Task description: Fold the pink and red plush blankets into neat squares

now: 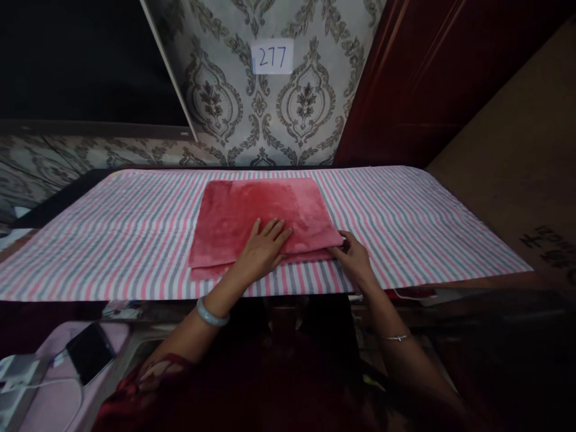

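A folded red plush cloth point(234, 216) lies in the middle of a striped pink, grey and white table cover point(135, 240). Spread flat on its upper layer near the front edge is my left hand point(264, 246), fingers apart. At the cloth's front right corner, my right hand point(353, 255) pinches the edge between thumb and fingers. The upper layer sits slightly back from the lower one, whose border shows along the front. My left wrist wears a pale bangle point(211, 313), my right a thin silver one point(396, 338).
Behind the table stands a patterned wall with a paper marked 277 point(272, 56). A dark television screen point(85, 66) is at the upper left, a cardboard box point(517, 150) at the right. A phone point(90, 353) and a power strip point(18, 384) lie at the lower left.
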